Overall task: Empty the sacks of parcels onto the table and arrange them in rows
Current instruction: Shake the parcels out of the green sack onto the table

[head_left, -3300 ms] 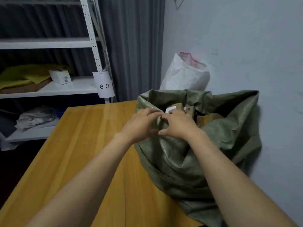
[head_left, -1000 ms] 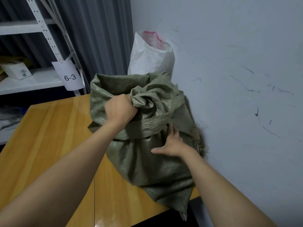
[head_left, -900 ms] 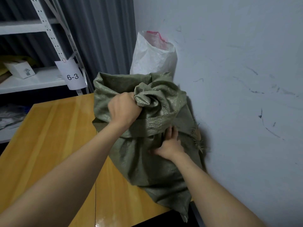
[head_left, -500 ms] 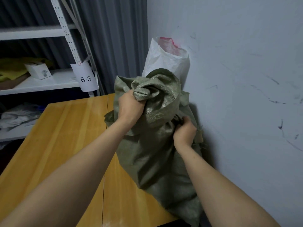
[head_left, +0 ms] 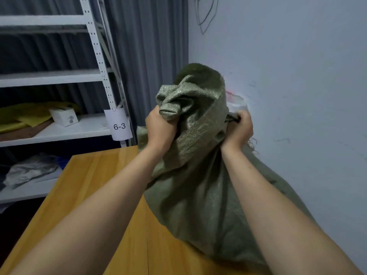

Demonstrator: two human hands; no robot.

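Two bare forearms reach forward over the wooden table (head_left: 89, 185), both raised at the wrist. The left hand (head_left: 160, 130) is clenched in a tight fist round a bunch of the green sack (head_left: 198, 195). The right hand (head_left: 237, 130), level with it and nearer the wall, has its fingers curled round a dark fold on the sack's right side.

The sack is olive woven cloth, creased, with a frayed edge by the right wrist. Its crumpled top rises between and above both hands. Its body slumps below them onto the right part of the table, against the wall.

Just past the right hand, the top of a white sack (head_left: 237, 101) shows. Farther left, a white shelf (head_left: 59, 132) carries a small white box (head_left: 64, 116), and a tag (head_left: 119, 126) reading "6-3" hangs from its post.
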